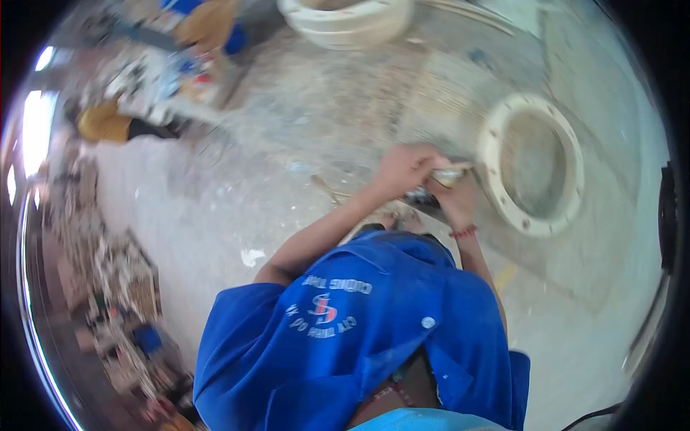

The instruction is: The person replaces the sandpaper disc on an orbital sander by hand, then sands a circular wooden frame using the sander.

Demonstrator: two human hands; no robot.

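Observation:
My left hand (pixel 410 169) and my right hand (pixel 457 202) meet in front of my body, closed around a small pale, shiny object (pixel 449 175). Its exact shape is blurred, and the fingers cover part of it. A red bracelet (pixel 463 232) circles my right wrist. Just right of the hands, a large cream-coloured ring with holes around its rim (pixel 494 171) lies on the floor. A dark item (pixel 424 197), partly hidden, is below the hands.
Another thick cream ring (pixel 345 29) is at the top. Thin sticks (pixel 329 189) lie on the floor (pixel 194 208) left of the hands. A person in yellow (pixel 105 124) is at the upper left, near scattered items. Piled pieces (pixel 126 276) line the left side.

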